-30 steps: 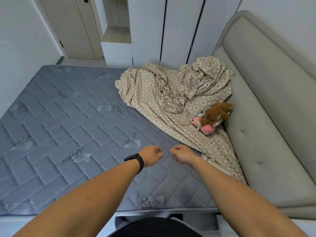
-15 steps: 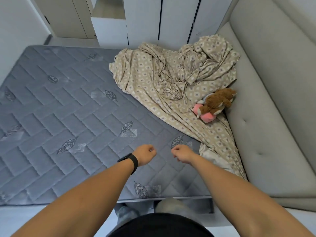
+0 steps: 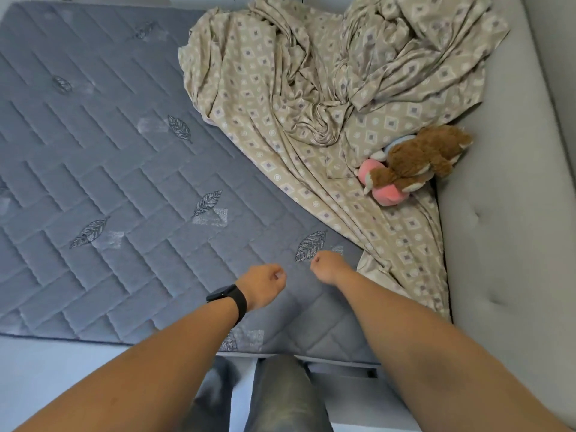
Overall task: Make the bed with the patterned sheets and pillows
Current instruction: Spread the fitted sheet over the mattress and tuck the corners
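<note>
Both hands — left hand [image 3: 265, 283], right hand [image 3: 328, 266] — hover with fingers curled shut on nothing above the bare mattress [image 3: 124, 182]; the patterned sheet [image 3: 311, 88], bunched beyond and right of the fingers, looks light, limp and slippery — best pinched at its nearest hem.

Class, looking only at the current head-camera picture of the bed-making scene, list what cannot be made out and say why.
- Pillows: none in the head view; any would lie outside the frame.
- Patterned sheet: its far end is cut off by the top edge.
- Plush toy: its face is turned away.
- Left hand and right hand: fingers curled under, fingertips hidden.
</note>
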Demonstrator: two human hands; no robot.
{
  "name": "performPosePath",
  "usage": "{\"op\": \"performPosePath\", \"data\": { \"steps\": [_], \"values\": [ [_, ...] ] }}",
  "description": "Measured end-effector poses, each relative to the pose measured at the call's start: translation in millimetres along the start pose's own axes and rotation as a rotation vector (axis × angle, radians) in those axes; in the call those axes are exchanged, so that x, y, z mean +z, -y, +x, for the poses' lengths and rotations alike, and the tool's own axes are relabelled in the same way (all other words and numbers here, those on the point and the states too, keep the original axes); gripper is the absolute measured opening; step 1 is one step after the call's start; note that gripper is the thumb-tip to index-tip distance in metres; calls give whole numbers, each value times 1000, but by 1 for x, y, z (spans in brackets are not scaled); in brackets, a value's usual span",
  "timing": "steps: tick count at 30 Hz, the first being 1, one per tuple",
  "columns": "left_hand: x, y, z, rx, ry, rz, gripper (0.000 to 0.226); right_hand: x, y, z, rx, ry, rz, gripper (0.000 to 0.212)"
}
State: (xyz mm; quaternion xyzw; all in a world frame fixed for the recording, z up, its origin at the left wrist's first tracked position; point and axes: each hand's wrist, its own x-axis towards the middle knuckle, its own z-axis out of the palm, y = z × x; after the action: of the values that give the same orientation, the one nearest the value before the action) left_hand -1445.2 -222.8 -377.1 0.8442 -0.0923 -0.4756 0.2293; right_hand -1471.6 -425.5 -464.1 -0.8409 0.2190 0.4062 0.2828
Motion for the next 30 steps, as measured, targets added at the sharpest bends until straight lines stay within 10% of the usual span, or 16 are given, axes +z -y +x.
{"op": "performPosePath", "data": {
  "steps": [25,30],
  "values": [
    [-6,22,142,-152,14,71,29,-41,-11,219,163,-7,-427,44],
    [-8,8,126,-147,27,111,30,-36,-13,184,-72,-218,-133,41]
  ]
}}
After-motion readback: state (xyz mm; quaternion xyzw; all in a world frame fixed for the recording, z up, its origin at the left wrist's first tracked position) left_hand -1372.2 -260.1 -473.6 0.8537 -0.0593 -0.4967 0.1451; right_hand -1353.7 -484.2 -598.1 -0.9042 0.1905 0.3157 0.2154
